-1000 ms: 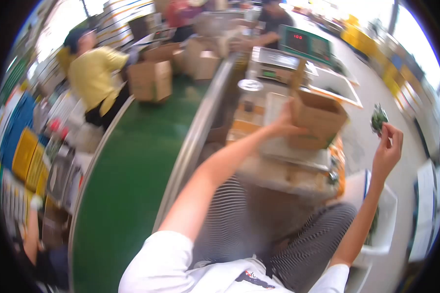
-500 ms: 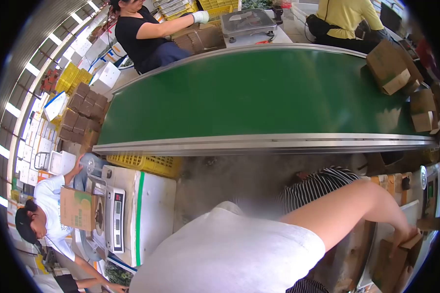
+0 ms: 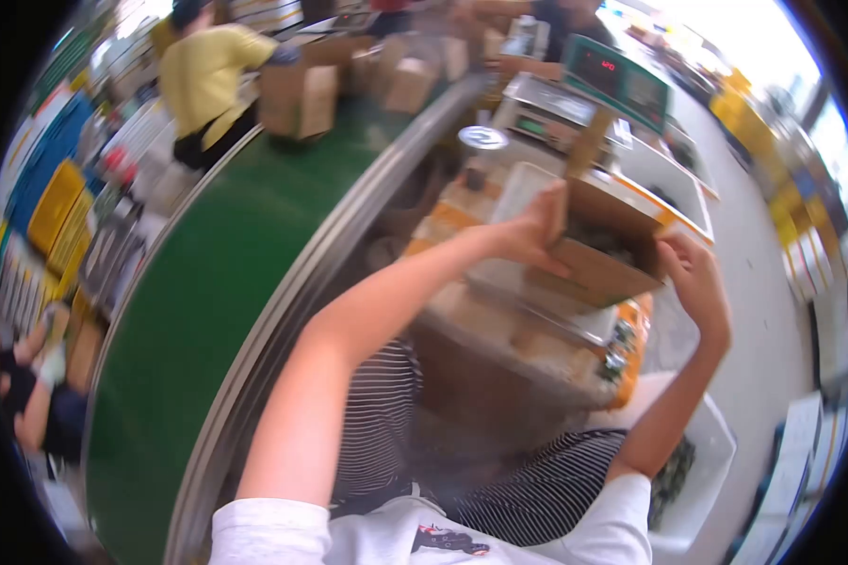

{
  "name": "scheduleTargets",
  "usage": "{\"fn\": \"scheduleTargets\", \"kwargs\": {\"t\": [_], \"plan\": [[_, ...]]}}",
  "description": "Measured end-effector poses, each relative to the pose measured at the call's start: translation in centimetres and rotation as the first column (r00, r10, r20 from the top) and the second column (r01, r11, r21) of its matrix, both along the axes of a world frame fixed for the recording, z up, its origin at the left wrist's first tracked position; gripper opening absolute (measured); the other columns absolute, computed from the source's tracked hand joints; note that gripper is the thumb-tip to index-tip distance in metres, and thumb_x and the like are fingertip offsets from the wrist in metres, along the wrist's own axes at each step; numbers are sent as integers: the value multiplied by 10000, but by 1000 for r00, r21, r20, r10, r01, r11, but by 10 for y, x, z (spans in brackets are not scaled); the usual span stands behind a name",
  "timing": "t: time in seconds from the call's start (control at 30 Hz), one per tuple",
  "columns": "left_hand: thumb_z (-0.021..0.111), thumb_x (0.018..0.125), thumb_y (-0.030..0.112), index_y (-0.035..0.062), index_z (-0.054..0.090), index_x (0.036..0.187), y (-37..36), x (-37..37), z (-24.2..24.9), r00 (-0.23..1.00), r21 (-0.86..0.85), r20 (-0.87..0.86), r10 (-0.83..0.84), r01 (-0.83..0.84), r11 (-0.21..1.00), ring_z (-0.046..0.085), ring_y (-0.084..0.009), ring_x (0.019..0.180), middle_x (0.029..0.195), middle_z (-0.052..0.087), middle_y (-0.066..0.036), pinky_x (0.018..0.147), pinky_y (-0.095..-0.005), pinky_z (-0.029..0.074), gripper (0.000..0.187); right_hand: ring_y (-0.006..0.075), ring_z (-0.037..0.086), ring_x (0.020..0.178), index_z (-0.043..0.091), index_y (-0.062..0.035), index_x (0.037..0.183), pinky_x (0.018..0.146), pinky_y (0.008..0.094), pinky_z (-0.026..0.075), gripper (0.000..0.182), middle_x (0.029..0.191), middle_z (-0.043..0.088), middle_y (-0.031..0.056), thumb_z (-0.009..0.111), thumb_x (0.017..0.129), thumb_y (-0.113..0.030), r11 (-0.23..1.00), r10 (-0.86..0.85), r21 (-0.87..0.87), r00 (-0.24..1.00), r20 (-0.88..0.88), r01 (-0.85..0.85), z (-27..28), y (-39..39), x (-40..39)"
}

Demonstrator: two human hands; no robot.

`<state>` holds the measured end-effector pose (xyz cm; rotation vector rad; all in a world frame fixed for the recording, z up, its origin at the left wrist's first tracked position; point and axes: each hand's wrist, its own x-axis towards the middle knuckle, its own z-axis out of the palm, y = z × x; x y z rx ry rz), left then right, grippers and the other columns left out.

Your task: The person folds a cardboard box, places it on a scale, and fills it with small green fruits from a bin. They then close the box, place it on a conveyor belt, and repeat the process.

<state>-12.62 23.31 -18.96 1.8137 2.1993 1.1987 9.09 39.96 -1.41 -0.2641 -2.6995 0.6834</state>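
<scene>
An open cardboard box point(image 3: 601, 282) rests tilted on a white scale platform point(image 3: 513, 202) in front of me, one flap standing up. Something dark greenish lies inside it, too blurred to name. My left hand point(image 3: 535, 231) grips the box's left wall, thumb on the near side. At the opposite side, my right hand point(image 3: 695, 278) closes its fingers on the rim of the right wall.
A green conveyor belt point(image 3: 207, 282) runs along my left, with cardboard boxes point(image 3: 297, 99) at its far end. Behind my box stands a scale with a lit display point(image 3: 608, 66). White foam bins point(image 3: 664, 179) stand at the right. A person in a yellow top point(image 3: 207, 75) sits across the belt.
My view has swung right, from the belt and the left-hand scale to the box. Both my hands now show on the box; before, only one showed, at the box on the far right.
</scene>
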Motion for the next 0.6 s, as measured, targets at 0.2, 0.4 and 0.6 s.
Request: {"fn": "scheduleTargets", "kwargs": {"t": [0.2, 0.4, 0.6], "plan": [[902, 581, 419, -23, -157, 1459, -19, 14, 21, 972, 45, 219, -87, 79, 996, -24, -383, 1443, 1529, -42, -264, 1182, -410, 51, 1445, 257, 664, 846, 643, 33, 992, 795, 351, 503, 229, 922, 688, 164, 549, 919, -163, 976, -213, 31, 971, -113, 217, 16, 1, 47], [905, 566, 442, -10, -158, 1463, -34, 3, 16, 973, -129, 196, -119, 146, 981, 9, -369, 1443, 1522, -1, -257, 1183, -415, 88, 1462, 268, 645, 935, 628, 1, 1063, 835, 359, 497, 226, 1037, 648, 162, 535, 924, -151, 876, -437, 134, 881, -181, 463, 20, -5, 89], [892, 614, 406, 52, -166, 1477, -46, -14, 22, 984, -166, 33, -173, 176, 970, 126, -341, 1437, 1514, 67, -230, 1171, -445, 137, 1411, 317, 534, 1122, 500, -57, 1267, 953, 408, 440, 341, 1239, 503, 157, 486, 928, -94, 540, -694, 146, 536, -480, 829, -59, -23, 189]]}}
